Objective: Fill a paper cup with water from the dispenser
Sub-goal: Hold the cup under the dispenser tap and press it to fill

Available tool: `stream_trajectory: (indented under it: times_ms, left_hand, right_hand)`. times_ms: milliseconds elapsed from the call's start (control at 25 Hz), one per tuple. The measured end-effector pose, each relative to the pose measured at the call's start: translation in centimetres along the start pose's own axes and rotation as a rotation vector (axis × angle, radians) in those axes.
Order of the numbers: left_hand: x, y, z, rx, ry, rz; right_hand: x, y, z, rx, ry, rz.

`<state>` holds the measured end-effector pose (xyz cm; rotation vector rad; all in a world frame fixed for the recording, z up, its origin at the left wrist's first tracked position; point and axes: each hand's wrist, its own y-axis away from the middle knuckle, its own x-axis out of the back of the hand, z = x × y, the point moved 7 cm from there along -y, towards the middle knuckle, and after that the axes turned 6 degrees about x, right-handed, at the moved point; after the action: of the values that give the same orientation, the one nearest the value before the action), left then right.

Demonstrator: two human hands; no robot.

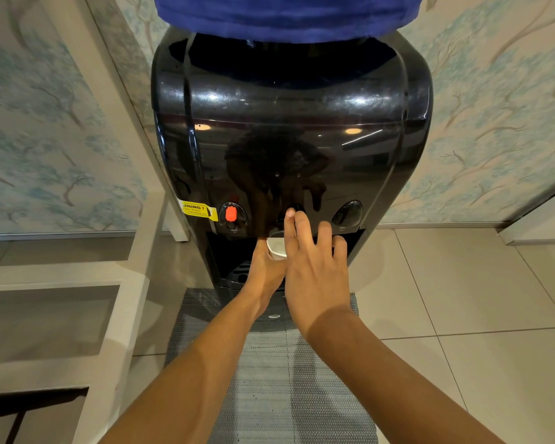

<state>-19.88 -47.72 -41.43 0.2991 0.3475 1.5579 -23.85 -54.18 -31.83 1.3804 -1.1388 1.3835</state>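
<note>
Fingers of the right hand (314,267) press the middle button on the black dispenser (289,139); left hand (265,267) grasps a paper cup (275,246) underneath.

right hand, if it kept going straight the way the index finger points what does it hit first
The right hand points its index fingertip at the middle tap button on the black dispenser. It looks already on or just short of that button; depth is unclear.

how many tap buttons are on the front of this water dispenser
3. The red button sits on the left, a dark button on the right, and the middle button is mostly hidden under the right hand fingers.
</note>
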Motion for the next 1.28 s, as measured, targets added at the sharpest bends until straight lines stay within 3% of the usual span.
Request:
stream_trajectory:
  times_ms: [1280]
  left_hand:
    - [-0.49, 0.24, 0.59, -0.032, 0.031, -0.036]
  right_hand:
    - [-0.19, 0.26, -0.02, 0.014, 0.021, 0.05]
